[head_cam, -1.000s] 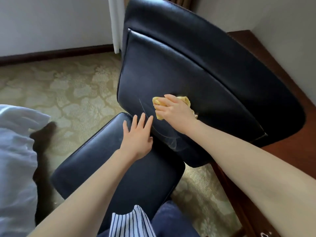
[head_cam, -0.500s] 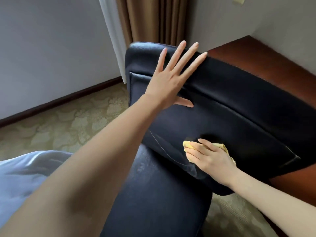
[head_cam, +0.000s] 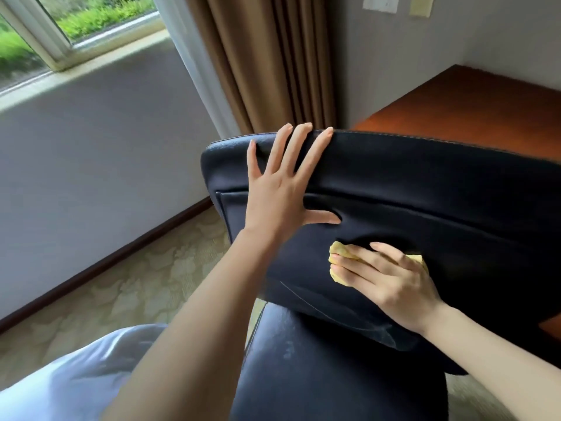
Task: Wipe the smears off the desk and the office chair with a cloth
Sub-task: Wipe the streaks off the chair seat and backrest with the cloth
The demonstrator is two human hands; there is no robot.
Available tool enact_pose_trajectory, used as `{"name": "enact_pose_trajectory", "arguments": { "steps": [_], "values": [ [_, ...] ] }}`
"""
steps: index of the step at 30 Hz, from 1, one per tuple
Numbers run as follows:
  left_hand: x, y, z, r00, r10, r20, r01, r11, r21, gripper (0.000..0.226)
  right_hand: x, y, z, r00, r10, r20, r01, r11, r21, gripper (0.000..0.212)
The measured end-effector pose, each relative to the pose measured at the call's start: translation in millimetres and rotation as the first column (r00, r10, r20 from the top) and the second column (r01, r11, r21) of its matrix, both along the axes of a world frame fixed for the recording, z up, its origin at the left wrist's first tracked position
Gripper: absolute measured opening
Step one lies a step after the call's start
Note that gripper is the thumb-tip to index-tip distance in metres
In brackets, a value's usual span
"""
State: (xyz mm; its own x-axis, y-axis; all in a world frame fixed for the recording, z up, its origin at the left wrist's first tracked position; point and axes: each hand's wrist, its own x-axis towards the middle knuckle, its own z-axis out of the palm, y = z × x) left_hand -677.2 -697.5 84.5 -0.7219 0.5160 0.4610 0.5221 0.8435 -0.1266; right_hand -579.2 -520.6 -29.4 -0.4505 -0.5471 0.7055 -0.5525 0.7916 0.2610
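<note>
Cloth (head_cam: 340,253), yellow, bunched: you press it against the lower back panel of the office chair (head_cam: 455,214) under your right hand (head_cam: 391,284), fingers laid nearly straight across it and not curled round it. Left hand (head_cam: 279,202): flat on the upper part of the chair back, fingers straight and spread, tips at the top edge, thumb out sideways. Smears (head_cam: 384,332): pale streaks below the cloth, more on the seat (head_cam: 334,384). Desk (head_cam: 485,107): reddish wood, behind the chair. Curtain (head_cam: 273,62): brown, beyond.

Chair (head_cam: 409,189) dark smooth leather, slight sheen; cloth (head_cam: 340,250) yellow soft fabric; desk (head_cam: 473,107) polished wood.
</note>
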Motion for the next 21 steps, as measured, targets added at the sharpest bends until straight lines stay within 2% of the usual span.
{"name": "enact_pose_trajectory", "arguments": {
  "steps": [5, 11, 17, 21],
  "values": [
    [6, -36, 6, 0.996, 0.091, -0.011, -0.092, 0.993, -0.080, 0.119, -20, -36, -2, 0.996, -0.006, -0.088, -0.011, 0.982, -0.191, 0.019],
    [10, -56, 11, 0.993, 0.110, 0.028, -0.104, 0.980, -0.167, 0.125, -29, -83, -8, 0.986, -0.155, -0.054, 0.110, 0.867, -0.486, 0.022],
    [3, -59, 9, 0.995, 0.096, 0.029, -0.090, 0.983, -0.159, 0.126, -40, -90, -8, 0.971, -0.209, -0.114, 0.130, 0.866, -0.482, 0.022],
    [3, -67, 8, 0.999, 0.045, -0.002, -0.045, 0.986, -0.162, 0.125, -43, -91, -13, 0.965, -0.205, -0.164, 0.132, 0.918, -0.373, 0.022]
  ]
}}
